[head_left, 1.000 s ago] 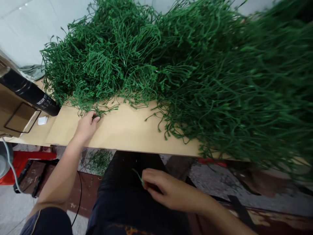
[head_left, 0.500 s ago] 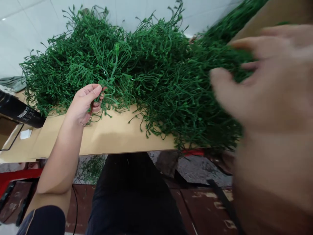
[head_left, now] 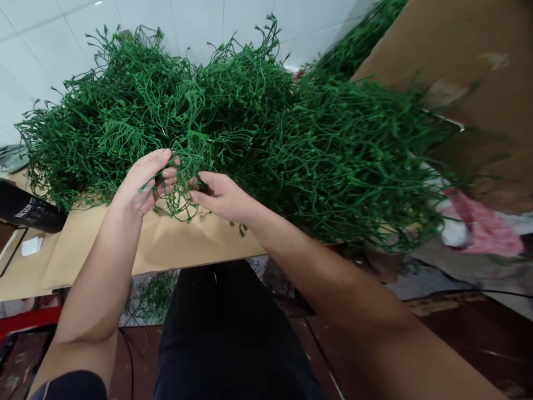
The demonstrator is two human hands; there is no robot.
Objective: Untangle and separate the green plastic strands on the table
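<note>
A big heap of green plastic stems (head_left: 258, 128) covers the brown cardboard-topped table (head_left: 125, 250). My left hand (head_left: 144, 180) is raised at the heap's front edge, fingers curled around a small clump of green stems (head_left: 183, 166). My right hand (head_left: 220, 194) has come in from the right and pinches the same clump from the other side. The two hands are nearly touching, with the strands hanging between them over the table.
A black cylinder with white lettering (head_left: 29, 208) lies at the left on the table, a small white scrap (head_left: 31, 245) beside it. A large cardboard sheet (head_left: 470, 66) leans at the upper right. Pink and white cloth (head_left: 478, 228) sits at the right. White tiles (head_left: 50, 39) form the wall behind.
My right hand swept up from my lap, passed close to the camera, and now grips the clump. My left hand lifted from the table surface with stems. The view turned slightly right.
</note>
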